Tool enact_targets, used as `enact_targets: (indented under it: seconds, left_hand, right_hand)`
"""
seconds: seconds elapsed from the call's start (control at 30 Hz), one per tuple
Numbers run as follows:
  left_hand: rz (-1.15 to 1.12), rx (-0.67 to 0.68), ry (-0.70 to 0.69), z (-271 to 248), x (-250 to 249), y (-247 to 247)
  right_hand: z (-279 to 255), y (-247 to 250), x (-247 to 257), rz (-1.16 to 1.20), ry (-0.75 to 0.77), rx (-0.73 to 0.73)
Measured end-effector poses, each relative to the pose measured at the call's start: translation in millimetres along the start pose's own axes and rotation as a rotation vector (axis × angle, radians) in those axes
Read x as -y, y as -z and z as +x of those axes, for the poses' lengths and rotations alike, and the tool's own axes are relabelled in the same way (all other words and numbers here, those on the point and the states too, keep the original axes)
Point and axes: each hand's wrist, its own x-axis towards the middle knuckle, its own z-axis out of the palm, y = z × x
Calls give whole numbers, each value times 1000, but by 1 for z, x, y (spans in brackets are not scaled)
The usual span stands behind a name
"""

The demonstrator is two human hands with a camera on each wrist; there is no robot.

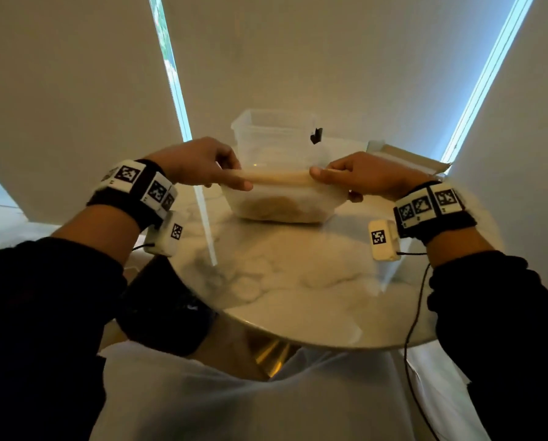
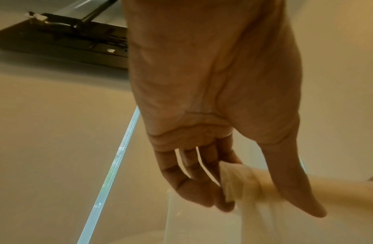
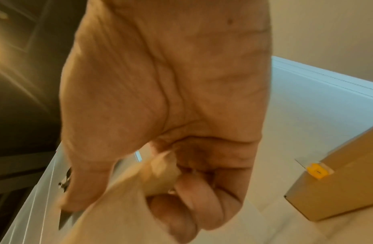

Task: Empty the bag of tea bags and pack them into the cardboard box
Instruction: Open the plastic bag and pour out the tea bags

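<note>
Above the marble counter [image 1: 298, 281], the left hand [image 1: 196, 163] and right hand [image 1: 368, 176] each had fingers [image 2: 193, 186] curled, pinching one end of the clear plastic bag [image 1: 282, 205], its rolled top stretched level left to right, brownish tea bags sagging inside; cardboard box [image 1: 406, 157] behind right.

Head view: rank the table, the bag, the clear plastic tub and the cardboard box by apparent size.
1. Table.
2. Bag and clear plastic tub: look alike; the bag is nearer and hides part of the tub.
3. Cardboard box, mostly hidden.
</note>
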Motion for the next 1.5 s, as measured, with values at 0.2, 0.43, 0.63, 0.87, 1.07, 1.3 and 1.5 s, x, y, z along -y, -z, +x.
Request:
enact_targets:
  seconds: [0.2, 0.43, 0.63, 0.87, 1.07, 1.3, 1.5]
  left_hand:
    - [-410, -198, -98, -7, 20, -1]
    - [-516, -304, -27, 48, 50, -21]
    - [-743, -291, -171, 102, 59, -10]
    - [-937, -488, -321, 128, 62, 20]
    - [-1166, -595, -293, 119, 58, 6]
    - [-1142, -618, -417, 102, 13, 27]
    - [-907, -706, -457, 90, 1, 36]
  right_hand:
    - [-16, -1, 36, 234, 103, -395]
    - [15, -21, 22, 545, 64, -682]
    - [60, -23, -3, 641, 53, -752]
    - [93, -6, -1, 685, 193, -875]
    - [90, -1, -3, 725, 306, -853]
    - [61, 21, 3, 778, 379, -902]
    - [38, 24, 23, 623, 417, -936]
